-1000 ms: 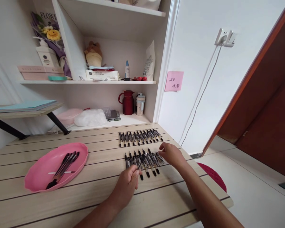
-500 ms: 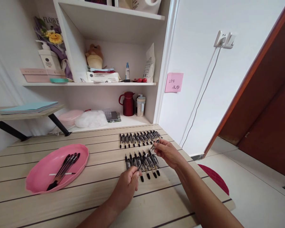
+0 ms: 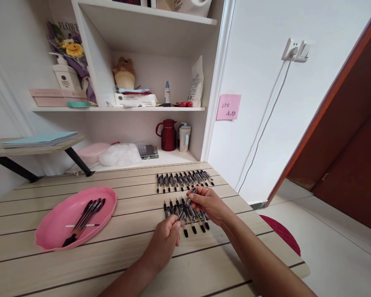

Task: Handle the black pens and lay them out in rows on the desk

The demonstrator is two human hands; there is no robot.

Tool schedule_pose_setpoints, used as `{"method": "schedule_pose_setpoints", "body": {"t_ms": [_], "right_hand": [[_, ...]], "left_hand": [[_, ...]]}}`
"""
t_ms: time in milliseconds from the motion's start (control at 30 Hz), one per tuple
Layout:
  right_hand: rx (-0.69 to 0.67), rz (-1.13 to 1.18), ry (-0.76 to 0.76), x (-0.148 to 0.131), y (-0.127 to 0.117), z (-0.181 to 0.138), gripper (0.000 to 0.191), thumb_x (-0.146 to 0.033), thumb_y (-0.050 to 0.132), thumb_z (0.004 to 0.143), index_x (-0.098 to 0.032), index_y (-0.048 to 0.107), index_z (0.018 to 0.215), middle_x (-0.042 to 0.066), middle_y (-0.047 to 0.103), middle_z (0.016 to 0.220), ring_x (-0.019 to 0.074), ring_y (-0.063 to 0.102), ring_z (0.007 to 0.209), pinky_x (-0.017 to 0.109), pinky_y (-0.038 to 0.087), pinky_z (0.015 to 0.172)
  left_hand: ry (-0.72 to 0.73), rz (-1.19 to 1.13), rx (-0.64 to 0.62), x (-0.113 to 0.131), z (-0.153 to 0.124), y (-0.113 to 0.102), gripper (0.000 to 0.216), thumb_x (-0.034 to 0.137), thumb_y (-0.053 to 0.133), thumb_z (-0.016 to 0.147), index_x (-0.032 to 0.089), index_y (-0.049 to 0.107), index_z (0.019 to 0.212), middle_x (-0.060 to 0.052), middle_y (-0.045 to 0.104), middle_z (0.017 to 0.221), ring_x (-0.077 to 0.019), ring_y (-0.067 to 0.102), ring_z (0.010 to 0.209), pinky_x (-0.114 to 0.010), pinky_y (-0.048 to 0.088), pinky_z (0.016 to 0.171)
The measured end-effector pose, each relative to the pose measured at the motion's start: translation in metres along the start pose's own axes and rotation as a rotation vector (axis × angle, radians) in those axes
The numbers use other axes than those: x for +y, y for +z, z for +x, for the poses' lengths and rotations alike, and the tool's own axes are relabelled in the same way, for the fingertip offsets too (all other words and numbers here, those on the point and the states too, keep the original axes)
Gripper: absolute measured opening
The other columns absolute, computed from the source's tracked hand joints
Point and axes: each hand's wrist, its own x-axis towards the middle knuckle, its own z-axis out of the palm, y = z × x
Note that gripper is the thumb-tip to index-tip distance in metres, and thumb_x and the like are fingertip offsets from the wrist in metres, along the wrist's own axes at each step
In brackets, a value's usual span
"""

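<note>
My left hand (image 3: 164, 240) grips the lower part of a dark pen (image 3: 181, 214), which points up and to the right over the table. In the fingers of my right hand (image 3: 207, 202) is a clear pen cap (image 3: 189, 199), lined up with the pen's upper end. Whether the cap sits over the tip I cannot make out. Beneath both hands lies a near row of black pens (image 3: 201, 225), partly hidden by them. Farther back, another row of black pens (image 3: 186, 180) lies side by side.
On the left, a pink scalloped tray (image 3: 49, 218) holds several dark pens and a thin white refill (image 3: 80, 225). A small raised stand (image 3: 58, 149) with blue papers is behind it. Shelves (image 3: 117, 109) with a red jug (image 3: 168, 135) and a tumbler (image 3: 184, 137) rise behind the table.
My right hand has moved left and slightly down, bringing the cap from apart to the upper end of the pen. My left hand keeps its grip almost in place.
</note>
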Motion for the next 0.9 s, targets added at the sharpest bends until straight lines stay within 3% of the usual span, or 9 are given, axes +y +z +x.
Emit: {"method": "schedule_pose_setpoints", "body": {"t_ms": [267, 467, 700, 900], "right_hand": [[-0.106, -0.093, -0.078, -0.006, 0.029, 0.03, 0.028, -0.041, 0.065, 0.062, -0.017, 0.056, 0.072, -0.006, 0.051, 0.052, 0.0062, 0.048, 0.045, 0.018, 0.03, 0.041], [-0.074, -0.068, -0.216, -0.006, 0.04, 0.056, 0.026, -0.042, 0.062, 0.066, -0.018, 0.057, 0.073, -0.006, 0.05, 0.05, 0.0067, 0.045, 0.044, 0.02, 0.029, 0.043], [0.099, 0.002, -0.319, 0.006, 0.027, 0.06, 0.027, -0.042, 0.059, 0.07, -0.017, 0.057, 0.078, -0.005, 0.047, 0.052, 0.0077, 0.042, 0.046, 0.021, 0.029, 0.045], [0.128, 0.067, -0.338, 0.008, 0.023, 0.057, 0.025, -0.041, 0.06, 0.069, -0.017, 0.057, 0.076, -0.005, 0.045, 0.052, 0.0068, 0.038, 0.046, 0.022, 0.028, 0.046]], "left_hand": [[-0.009, -0.151, 0.122, -0.005, 0.017, -0.018, 0.031, 0.043, 0.041, 0.078, 0.015, 0.053, 0.086, 0.007, 0.042, 0.048, -0.007, 0.033, 0.04, -0.019, 0.027, 0.043], [-0.034, -0.124, 0.146, 0.003, 0.042, -0.037, 0.034, 0.043, 0.039, 0.077, 0.015, 0.053, 0.088, 0.006, 0.046, 0.054, -0.0062, 0.034, 0.038, -0.018, 0.025, 0.039], [0.282, 0.279, 0.17, 0.024, 0.062, -0.046, 0.025, 0.033, 0.037, 0.08, 0.017, 0.052, 0.066, 0.002, 0.048, 0.056, -0.0121, 0.044, 0.055, -0.022, 0.032, 0.055], [0.344, 0.383, 0.229, 0.024, 0.066, -0.032, 0.026, 0.03, 0.034, 0.083, 0.018, 0.048, 0.065, 0.001, 0.046, 0.057, -0.013, 0.043, 0.055, -0.022, 0.03, 0.055]]}}
